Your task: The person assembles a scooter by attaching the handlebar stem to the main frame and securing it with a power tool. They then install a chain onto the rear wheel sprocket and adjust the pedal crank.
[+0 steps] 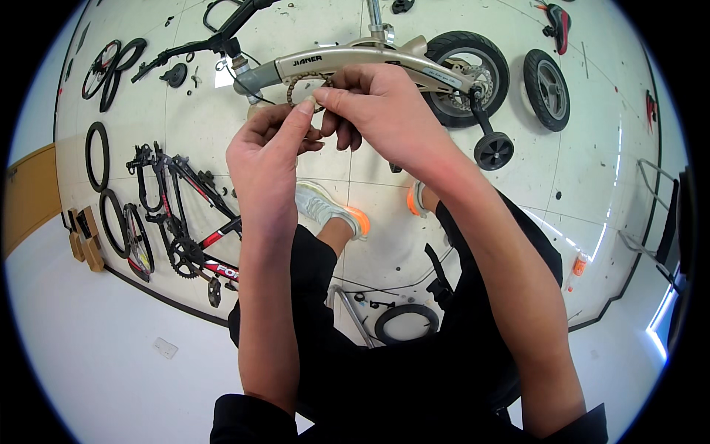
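Observation:
Both hands meet in front of the frame, pinching a thin, brownish, beaded metal ring (291, 90) that looks like a bearing ring. My left hand (268, 159) grips its lower side between thumb and fingers. From the right, my right hand (384, 111) has its thumb and index finger closed on the other side, the thumb tips nearly touching. Fingers cover part of the ring. Behind it lies a champagne-coloured small bike frame (355, 55) with a rear wheel (497, 65) fitted and a small stabiliser wheel (493, 151).
On the left lies a black-and-red bike frame (211, 196) with a chainring (185, 255), near several loose tyres and wheels. A loose wheel (546, 90) and a red-black saddle (559, 28) lie at the right. Between my feet and seat is a small tyre (379, 325).

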The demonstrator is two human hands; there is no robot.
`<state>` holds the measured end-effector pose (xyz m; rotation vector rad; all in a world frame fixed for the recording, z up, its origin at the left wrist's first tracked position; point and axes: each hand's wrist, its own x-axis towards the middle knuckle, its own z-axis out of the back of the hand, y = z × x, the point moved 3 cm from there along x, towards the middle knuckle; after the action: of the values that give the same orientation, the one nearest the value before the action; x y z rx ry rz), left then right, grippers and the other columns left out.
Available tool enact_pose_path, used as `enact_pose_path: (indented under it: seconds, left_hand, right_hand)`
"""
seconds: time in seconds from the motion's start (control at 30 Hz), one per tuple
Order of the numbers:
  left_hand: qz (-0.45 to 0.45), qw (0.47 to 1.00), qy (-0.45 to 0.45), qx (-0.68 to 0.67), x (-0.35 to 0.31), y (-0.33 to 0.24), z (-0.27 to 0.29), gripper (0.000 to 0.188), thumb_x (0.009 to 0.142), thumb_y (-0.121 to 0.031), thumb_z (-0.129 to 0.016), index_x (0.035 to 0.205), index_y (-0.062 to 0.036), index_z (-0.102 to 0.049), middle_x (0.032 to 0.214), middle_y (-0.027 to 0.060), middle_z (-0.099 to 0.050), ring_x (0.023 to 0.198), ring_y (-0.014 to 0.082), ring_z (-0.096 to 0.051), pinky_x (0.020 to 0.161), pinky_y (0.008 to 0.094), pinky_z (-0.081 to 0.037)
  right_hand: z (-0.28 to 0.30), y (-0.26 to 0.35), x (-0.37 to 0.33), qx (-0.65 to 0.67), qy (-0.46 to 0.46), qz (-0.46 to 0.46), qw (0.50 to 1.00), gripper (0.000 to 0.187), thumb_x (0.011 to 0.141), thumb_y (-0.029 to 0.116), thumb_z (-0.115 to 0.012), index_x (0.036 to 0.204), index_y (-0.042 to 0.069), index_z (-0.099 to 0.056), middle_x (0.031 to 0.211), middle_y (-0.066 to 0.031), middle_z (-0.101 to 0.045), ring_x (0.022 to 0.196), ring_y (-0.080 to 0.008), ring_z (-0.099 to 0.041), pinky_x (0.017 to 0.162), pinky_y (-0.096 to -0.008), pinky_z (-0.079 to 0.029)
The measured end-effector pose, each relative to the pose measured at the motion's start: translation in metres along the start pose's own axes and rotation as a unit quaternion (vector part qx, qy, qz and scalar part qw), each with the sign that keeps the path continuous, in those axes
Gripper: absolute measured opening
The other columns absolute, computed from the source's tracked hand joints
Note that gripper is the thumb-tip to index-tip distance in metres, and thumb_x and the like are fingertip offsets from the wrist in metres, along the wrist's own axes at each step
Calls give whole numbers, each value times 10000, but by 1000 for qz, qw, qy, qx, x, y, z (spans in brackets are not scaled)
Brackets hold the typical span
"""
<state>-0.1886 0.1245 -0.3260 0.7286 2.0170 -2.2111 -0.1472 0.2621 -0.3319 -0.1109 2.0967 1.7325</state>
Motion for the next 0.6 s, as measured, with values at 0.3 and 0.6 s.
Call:
enact_pose_path:
  seconds: [0.3,0.6]
  left_hand:
    - [47,988,79,-125,2,5,0,251,870,-148,-654,978,71,-599,843,89,-619,770,148,-597,722,287,-498]
    - [-14,1000,15,-20,0,6,-4,199,865,-107,-646,961,65,-615,822,90,-629,721,136,-598,651,267,-494]
  right_hand:
    - [0,3,0,42,8,0,999,259,910,167,-575,851,-82,-619,611,-72,-597,502,-113,-558,481,-257,-448]
    - [3,-5,4,-97,-47,28,994,282,855,206,-612,819,-71,-654,621,-111,-615,551,-146,-587,524,-300,-460]
